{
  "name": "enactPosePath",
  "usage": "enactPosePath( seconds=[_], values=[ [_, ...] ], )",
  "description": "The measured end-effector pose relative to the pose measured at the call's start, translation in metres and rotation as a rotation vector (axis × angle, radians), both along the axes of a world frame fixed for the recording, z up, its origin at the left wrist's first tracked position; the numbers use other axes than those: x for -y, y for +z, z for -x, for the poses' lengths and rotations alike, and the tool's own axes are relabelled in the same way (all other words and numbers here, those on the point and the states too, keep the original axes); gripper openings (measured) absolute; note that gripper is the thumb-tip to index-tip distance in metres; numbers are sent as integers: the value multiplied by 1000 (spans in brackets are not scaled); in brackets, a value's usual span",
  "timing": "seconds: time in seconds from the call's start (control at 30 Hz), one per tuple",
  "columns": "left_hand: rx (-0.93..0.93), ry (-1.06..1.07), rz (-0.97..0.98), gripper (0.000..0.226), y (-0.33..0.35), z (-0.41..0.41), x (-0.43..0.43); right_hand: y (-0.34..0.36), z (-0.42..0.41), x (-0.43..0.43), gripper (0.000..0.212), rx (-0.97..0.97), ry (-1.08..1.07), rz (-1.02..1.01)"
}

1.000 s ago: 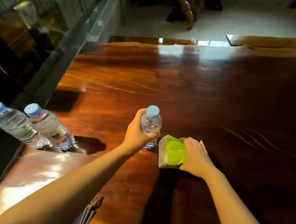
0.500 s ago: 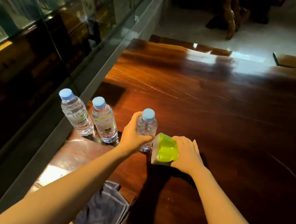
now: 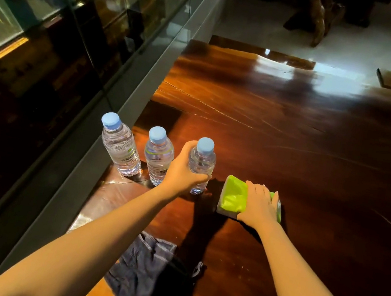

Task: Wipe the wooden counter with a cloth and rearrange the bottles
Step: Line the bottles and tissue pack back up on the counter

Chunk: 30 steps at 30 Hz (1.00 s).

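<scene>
We have the left hand [image 3: 183, 171] wrapped round the third bottle [image 3: 201, 166], standing on the wooden counter [image 3: 292, 142] just beside two others; right hand [image 3: 258, 205] lies flat on the green pack [image 3: 234, 197]. Bottle looks full, thin-walled (squeezes easily), so grip mid-body.

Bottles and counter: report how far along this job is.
Done: two bottles stand upright by the counter edge. In hand: left hand grips a third bottle beside them; right hand presses the green pack. Left: the dark cloth lies unused.

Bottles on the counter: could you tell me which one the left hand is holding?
The rightmost bottle, nearest the green packet; the left hand wraps it.
</scene>
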<state>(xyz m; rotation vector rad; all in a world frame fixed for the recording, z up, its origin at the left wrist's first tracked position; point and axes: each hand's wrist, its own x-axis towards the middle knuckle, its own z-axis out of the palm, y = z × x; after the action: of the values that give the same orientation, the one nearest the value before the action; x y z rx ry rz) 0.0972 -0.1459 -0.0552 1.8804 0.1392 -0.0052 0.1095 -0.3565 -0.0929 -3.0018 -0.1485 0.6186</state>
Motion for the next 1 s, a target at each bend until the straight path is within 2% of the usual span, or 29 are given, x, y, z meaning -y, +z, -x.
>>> enactPosePath(
  seconds=[0.23,0.33,0.43,0.5,0.6,0.77,0.9,1.0],
  values=[
    [-34,-103,-71,78,3,1,-10,6,7,-10,114,-37,-6,47],
    [-70,-143,-119,82,-1,12,-18,12,26,-26,106,126,16,-18],
    [-135,-143,-237,69,-9,36,-32,12,56,-46,92,277,29,-136],
    [-169,-223,-349,61,-16,57,-43,9,79,-59,91,232,30,-164],
    [-209,-463,-543,64,-27,84,-60,0,110,-80,93,78,49,-169],
    [-240,-857,-757,71,-44,114,-81,-12,146,-106,93,-151,77,-198],
    [-206,-1033,-903,85,-54,133,-91,-17,169,-119,95,-245,68,-206],
    [-150,-1066,-974,102,-62,148,-99,-19,187,-129,97,-266,70,-187]
  ],
)
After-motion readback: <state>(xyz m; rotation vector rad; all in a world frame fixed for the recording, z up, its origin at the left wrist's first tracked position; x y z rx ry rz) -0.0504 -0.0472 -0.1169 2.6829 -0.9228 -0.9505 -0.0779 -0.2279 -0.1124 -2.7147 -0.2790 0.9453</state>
